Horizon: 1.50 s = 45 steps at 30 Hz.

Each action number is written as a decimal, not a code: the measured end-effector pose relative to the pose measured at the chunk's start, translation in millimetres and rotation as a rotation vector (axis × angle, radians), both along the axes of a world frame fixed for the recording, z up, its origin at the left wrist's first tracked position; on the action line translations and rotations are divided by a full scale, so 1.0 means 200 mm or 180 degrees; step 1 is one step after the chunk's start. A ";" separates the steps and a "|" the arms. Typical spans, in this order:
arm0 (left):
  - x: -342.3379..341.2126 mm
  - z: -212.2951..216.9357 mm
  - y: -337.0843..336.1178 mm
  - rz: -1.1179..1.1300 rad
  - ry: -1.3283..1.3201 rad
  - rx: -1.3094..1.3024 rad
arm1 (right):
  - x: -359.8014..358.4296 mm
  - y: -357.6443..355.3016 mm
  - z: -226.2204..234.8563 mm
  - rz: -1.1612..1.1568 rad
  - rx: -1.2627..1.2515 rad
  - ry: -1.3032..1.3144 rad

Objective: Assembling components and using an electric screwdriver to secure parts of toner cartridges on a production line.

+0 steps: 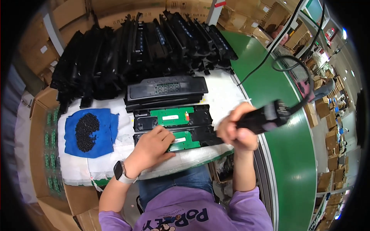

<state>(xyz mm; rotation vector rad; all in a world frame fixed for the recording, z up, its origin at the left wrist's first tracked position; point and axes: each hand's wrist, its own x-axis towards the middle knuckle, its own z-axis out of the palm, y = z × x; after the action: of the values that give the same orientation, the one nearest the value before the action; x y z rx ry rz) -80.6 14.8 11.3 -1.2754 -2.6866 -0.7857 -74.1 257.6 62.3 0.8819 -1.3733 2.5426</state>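
My right hand (237,129) is wrapped around a black electric screwdriver (266,116), held above the right end of the housings with its cord running off to the right. My left hand (156,144) has its fingers bent over the nearer black plastic housing (210,137) and presses on it; its fingertips are partly hidden. A green circuit board (189,141) lies in that housing, partly under my left hand. Just beyond is a second black housing (200,113) with its own green circuit board (169,117). The screwdriver's tip cannot be made out.
Black screws (86,133) are heaped on a blue cloth (106,129) at left. Behind the housings sit stacked black panels (165,91) and a long row of upright black housings (146,46). A green conveyor (293,169) runs along the right. Boards fill a carton (40,154) at far left.
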 end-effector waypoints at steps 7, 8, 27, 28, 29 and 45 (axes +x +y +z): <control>-0.14 0.17 0.00 0.0419 0.0649 -0.0069 | 0.05 0.38 0.17 -0.1216 0.0833 -0.0851; -0.18 0.18 0.00 0.0388 0.0889 0.0062 | 0.02 0.42 0.13 -0.1572 0.1419 -0.1207; 0.05 -0.08 -0.13 0.2599 -0.0001 0.0484 | -0.15 0.00 -0.31 -0.2406 0.4631 -0.0108; 0.08 -0.09 -0.11 0.2515 0.0079 0.0659 | -0.14 -0.03 -0.33 -0.2659 0.4667 0.0171; 0.09 -0.11 -0.10 0.2497 0.0055 0.0691 | -0.12 -0.04 -0.33 -0.2610 0.4448 0.0072; -0.33 0.11 -0.10 0.2791 0.0818 0.1444 | -0.58 -0.05 -0.12 -0.3038 0.3798 -0.0304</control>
<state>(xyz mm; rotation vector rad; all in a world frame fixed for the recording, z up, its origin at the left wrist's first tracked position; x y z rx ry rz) -146.5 -6.0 33.6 -0.0512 -2.2884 -0.9077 -189.3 246.8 38.4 0.0283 -2.5025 0.9557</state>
